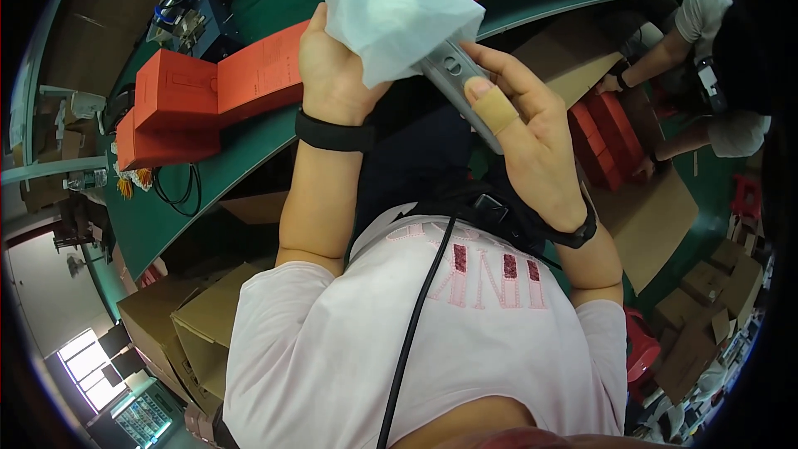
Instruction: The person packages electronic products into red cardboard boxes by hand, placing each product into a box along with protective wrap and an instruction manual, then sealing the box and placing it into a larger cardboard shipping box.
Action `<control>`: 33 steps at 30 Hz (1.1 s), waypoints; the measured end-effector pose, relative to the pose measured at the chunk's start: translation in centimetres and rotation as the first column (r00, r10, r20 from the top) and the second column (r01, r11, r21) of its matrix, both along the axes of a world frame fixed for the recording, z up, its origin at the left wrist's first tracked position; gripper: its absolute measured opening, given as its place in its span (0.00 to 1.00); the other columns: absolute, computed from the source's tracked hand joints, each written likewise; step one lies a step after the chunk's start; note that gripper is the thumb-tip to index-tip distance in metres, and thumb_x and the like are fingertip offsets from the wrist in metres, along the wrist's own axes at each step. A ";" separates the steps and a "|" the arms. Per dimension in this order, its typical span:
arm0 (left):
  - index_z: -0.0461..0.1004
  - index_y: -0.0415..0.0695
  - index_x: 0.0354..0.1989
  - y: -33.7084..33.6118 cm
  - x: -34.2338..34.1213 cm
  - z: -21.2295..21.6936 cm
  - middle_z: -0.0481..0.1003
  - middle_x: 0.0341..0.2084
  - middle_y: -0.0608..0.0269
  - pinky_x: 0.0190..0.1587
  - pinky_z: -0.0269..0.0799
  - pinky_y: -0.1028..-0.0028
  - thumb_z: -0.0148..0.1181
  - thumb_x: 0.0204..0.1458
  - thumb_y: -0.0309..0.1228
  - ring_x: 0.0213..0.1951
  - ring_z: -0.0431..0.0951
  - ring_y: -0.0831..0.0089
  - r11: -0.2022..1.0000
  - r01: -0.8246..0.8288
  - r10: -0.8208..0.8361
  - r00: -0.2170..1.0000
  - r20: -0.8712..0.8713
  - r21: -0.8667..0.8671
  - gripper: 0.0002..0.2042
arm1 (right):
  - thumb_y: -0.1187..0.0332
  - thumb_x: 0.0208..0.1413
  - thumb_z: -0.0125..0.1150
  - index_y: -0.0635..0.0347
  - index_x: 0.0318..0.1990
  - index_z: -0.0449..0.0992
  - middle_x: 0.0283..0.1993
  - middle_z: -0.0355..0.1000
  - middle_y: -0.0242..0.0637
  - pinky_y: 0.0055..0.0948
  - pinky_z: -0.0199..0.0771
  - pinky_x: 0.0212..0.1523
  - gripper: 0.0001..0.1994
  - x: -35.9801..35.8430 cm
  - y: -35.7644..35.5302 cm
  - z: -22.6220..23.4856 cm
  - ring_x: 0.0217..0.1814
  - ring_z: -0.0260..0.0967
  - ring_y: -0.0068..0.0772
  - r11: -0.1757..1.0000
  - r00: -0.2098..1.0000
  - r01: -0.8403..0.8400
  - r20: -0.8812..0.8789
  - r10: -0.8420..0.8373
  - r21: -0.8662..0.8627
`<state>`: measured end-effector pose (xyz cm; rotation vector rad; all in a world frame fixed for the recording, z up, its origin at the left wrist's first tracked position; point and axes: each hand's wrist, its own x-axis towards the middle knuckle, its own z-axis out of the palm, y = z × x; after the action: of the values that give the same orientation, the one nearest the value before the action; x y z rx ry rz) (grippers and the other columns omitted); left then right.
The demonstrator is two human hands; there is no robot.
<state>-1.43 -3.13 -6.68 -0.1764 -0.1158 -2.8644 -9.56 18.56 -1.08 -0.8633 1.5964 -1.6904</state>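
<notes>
The handle [461, 83] is grey, long and narrow, with a rounded control set into its face near the upper end. It is held slantwise in the air, its lower end toward the right hand [525, 137], whose thumb presses on the face while the fingers curl around the far edge. Over the handle's upper end sits the bag [395, 8] — white, thin, slightly see-through, creased, with loose corners poking out past the handle on both sides. A pale round shape shows through it; whether that joins the handle is hidden. The left hand [337, 71], up and left of the handle, supports the bag from its left side — its fingers mostly covered.
</notes>
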 end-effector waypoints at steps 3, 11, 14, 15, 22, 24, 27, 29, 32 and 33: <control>0.66 0.41 0.62 -0.5 0.1 0.0 0.73 0.58 0.53 0.62 0.70 0.51 0.33 0.71 0.41 0.58 0.74 0.52 0.998 0.012 -0.012 1.000 0.003 0.066 0.22 | 0.69 0.67 0.55 0.69 0.65 0.68 0.53 0.74 0.36 0.20 0.67 0.56 0.22 0.6 0.0 0.0 0.54 0.69 0.20 0.998 1.000 -0.021 0.008 0.021 -0.062; 0.66 0.39 0.62 -1.1 0.3 0.4 0.71 0.59 0.50 0.66 0.64 0.47 0.31 0.70 0.40 0.61 0.71 0.49 0.973 0.102 -0.094 0.994 -0.048 0.206 0.23 | 0.66 0.68 0.54 0.67 0.66 0.68 0.55 0.73 0.37 0.20 0.68 0.53 0.22 0.4 0.2 -0.3 0.53 0.70 0.21 0.998 0.996 -0.033 0.075 0.038 -0.062; 0.66 0.39 0.62 -1.1 0.4 0.5 0.71 0.60 0.50 0.67 0.63 0.46 0.31 0.70 0.39 0.62 0.70 0.49 0.979 0.125 -0.113 0.990 -0.083 0.159 0.23 | 0.68 0.67 0.56 0.66 0.64 0.69 0.50 0.75 0.36 0.19 0.69 0.49 0.21 0.3 0.4 -0.1 0.48 0.70 0.18 0.997 0.980 -0.010 0.196 0.026 -0.081; 0.66 0.40 0.63 -1.3 0.3 0.4 0.70 0.61 0.50 0.67 0.62 0.46 0.31 0.70 0.39 0.63 0.70 0.49 0.979 0.117 -0.107 0.992 -0.065 0.167 0.23 | 0.70 0.66 0.58 0.67 0.63 0.70 0.45 0.76 0.36 0.19 0.69 0.49 0.20 0.2 0.4 0.0 0.47 0.70 0.16 0.995 0.964 -0.001 0.264 0.028 -0.102; 0.60 0.41 0.68 -1.9 -0.3 -0.9 0.64 0.67 0.52 0.72 0.57 0.58 0.29 0.72 0.42 0.67 0.65 0.54 0.997 0.076 -0.074 0.976 -0.206 0.004 0.24 | 0.62 0.68 0.55 0.65 0.63 0.69 0.52 0.74 0.36 0.19 0.70 0.44 0.21 0.3 0.3 -0.3 0.42 0.71 0.18 0.996 0.986 0.003 0.164 0.011 -0.088; 0.62 0.40 0.67 -2.0 -0.1 -0.2 0.68 0.64 0.50 0.68 0.62 0.58 0.33 0.71 0.48 0.63 0.70 0.55 0.936 -0.099 0.102 0.995 -0.009 -0.339 0.27 | 0.63 0.68 0.53 0.65 0.63 0.68 0.50 0.74 0.37 0.20 0.71 0.43 0.21 0.3 0.2 -0.2 0.42 0.71 0.20 0.995 0.986 0.007 0.164 0.009 -0.095; 0.64 0.39 0.64 4.4 -2.1 4.7 0.73 0.58 0.51 0.62 0.70 0.57 0.39 0.68 0.56 0.58 0.75 0.57 0.741 -0.412 0.540 0.835 0.105 -0.531 0.32 | 0.64 0.69 0.51 0.66 0.61 0.69 0.48 0.75 0.38 0.24 0.71 0.42 0.19 -0.2 0.0 -0.7 0.41 0.72 0.25 0.990 0.951 -0.023 0.304 0.064 -0.136; 0.72 0.38 0.51 7.4 -2.4 4.2 0.79 0.40 0.59 0.39 0.78 0.69 0.62 0.59 0.48 0.38 0.81 0.70 0.559 -0.350 0.660 0.736 0.148 -0.752 0.24 | 0.63 0.71 0.45 0.65 0.57 0.72 0.45 0.75 0.39 0.27 0.72 0.40 0.17 -0.7 -1.0 -1.6 0.39 0.73 0.30 0.978 0.912 -0.018 0.397 0.102 -0.209; 0.74 0.37 0.48 10.5 -2.6 3.3 0.79 0.37 0.60 0.30 0.75 0.75 0.74 0.52 0.38 0.33 0.78 0.77 0.570 -0.182 0.626 0.728 0.281 -0.801 0.22 | 0.59 0.70 0.38 0.62 0.51 0.73 0.42 0.75 0.38 0.29 0.70 0.34 0.19 -1.3 -2.0 -2.0 0.33 0.71 0.32 0.945 0.771 0.241 0.635 -0.048 -0.220; 0.74 0.37 0.49 10.8 -2.4 3.0 0.79 0.38 0.59 0.30 0.76 0.74 0.70 0.55 0.40 0.34 0.80 0.75 0.553 -0.105 0.586 0.754 0.296 -0.827 0.21 | 0.59 0.70 0.38 0.62 0.51 0.73 0.42 0.75 0.38 0.29 0.70 0.34 0.19 -1.6 -1.8 -2.5 0.33 0.71 0.32 0.946 0.780 0.230 0.625 -0.038 -0.229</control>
<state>-3.84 7.71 -3.64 0.4826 -1.3520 -2.1376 -11.13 16.79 -3.56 -0.2584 0.9854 -2.0719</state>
